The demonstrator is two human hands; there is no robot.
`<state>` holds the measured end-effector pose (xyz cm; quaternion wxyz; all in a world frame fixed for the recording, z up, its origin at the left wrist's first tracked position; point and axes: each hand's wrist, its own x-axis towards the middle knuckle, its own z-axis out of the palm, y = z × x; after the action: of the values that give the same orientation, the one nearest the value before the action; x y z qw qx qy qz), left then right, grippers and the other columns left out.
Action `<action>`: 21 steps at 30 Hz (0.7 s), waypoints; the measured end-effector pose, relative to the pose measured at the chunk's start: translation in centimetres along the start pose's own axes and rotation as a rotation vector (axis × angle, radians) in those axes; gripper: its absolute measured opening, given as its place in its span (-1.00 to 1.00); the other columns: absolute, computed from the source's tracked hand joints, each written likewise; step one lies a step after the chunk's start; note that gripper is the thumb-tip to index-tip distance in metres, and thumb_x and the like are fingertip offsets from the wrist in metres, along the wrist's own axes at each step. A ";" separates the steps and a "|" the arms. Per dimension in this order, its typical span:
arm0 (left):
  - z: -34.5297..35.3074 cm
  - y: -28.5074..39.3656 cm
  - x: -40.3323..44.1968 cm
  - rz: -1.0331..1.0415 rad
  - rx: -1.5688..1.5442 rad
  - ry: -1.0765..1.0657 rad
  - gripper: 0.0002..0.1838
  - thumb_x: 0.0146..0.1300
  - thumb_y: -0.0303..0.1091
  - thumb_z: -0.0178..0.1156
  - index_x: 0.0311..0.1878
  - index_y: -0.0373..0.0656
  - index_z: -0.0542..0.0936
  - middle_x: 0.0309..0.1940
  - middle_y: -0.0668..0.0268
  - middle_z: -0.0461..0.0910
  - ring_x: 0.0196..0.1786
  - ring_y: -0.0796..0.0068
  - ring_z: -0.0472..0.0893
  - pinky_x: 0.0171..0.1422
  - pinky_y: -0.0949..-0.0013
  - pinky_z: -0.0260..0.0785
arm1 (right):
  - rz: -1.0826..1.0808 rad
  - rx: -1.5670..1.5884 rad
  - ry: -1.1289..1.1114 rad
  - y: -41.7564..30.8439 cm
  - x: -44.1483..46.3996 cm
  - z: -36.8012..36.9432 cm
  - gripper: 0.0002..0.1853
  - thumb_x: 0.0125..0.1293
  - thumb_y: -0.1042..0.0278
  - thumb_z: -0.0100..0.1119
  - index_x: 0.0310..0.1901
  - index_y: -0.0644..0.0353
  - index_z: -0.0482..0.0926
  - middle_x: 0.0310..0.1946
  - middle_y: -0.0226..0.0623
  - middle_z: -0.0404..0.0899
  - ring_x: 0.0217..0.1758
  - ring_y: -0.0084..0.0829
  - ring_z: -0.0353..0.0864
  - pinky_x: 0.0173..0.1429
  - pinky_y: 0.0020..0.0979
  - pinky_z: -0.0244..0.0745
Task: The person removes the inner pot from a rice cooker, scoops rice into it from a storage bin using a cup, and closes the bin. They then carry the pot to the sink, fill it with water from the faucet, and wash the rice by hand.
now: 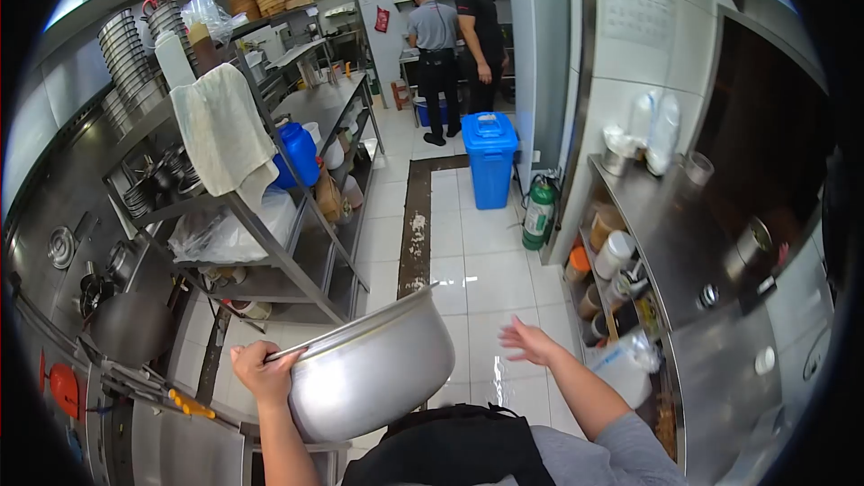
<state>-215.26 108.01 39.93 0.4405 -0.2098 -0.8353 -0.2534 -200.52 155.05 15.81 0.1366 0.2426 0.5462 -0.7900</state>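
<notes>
A large silver metal pot [373, 369] hangs tilted in front of my body, its rim sloping up to the right. My left hand [265, 371] grips it at the rim on the left side, fingers wrapped over the edge. The inside of the pot is hidden from this angle. My right hand [528, 342] is held out to the right of the pot, apart from it, with the fingers spread and nothing in them.
A metal shelf rack [297, 261] with a draped cloth [225, 126] stands left. A steel counter [648, 234] runs along the right. Ahead are a blue lidded bin [490, 162], a green gas cylinder [540, 214] and two people [436, 54]. The tiled floor looks shiny.
</notes>
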 end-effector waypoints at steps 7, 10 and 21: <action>24.7 -1.2 14.0 0.344 -0.209 -0.064 -0.40 -0.31 0.30 0.52 -0.67 -0.01 0.47 -0.75 0.43 0.39 -0.64 0.34 0.35 -0.30 0.27 0.07 | -0.019 0.237 -0.232 -20.8 17.7 2.9 0.15 0.31 -0.71 -0.38 0.57 0.25 0.06 0.58 -0.09 0.08 0.62 -0.14 0.09 0.50 0.25 0.16; 36.0 1.0 20.0 0.561 -0.280 -0.125 -0.40 -0.32 0.30 0.50 -0.70 0.05 0.39 -0.78 0.48 0.28 -0.66 0.38 0.29 -0.33 0.28 0.02 | 0.073 0.376 -0.177 -24.3 23.1 -1.7 0.16 0.32 -0.70 -0.31 0.58 0.26 0.02 0.61 -0.05 -0.02 0.65 -0.09 0.00 0.52 0.31 0.11; 64.8 7.3 39.3 0.991 -0.433 -0.236 -0.85 -0.16 -0.20 0.27 -0.53 0.05 0.50 -0.59 0.55 0.43 -0.52 0.59 0.44 -0.28 0.29 0.06 | 0.171 0.913 0.113 -36.5 42.5 -13.7 -0.48 0.30 0.35 0.20 0.27 0.35 0.44 0.13 0.01 0.61 0.26 -0.06 0.59 0.39 0.06 0.48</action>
<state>-272.44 158.15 43.41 0.3572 -0.6907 -0.6090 -0.1563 -250.76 183.20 18.34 0.0507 0.3645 0.1273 -0.9211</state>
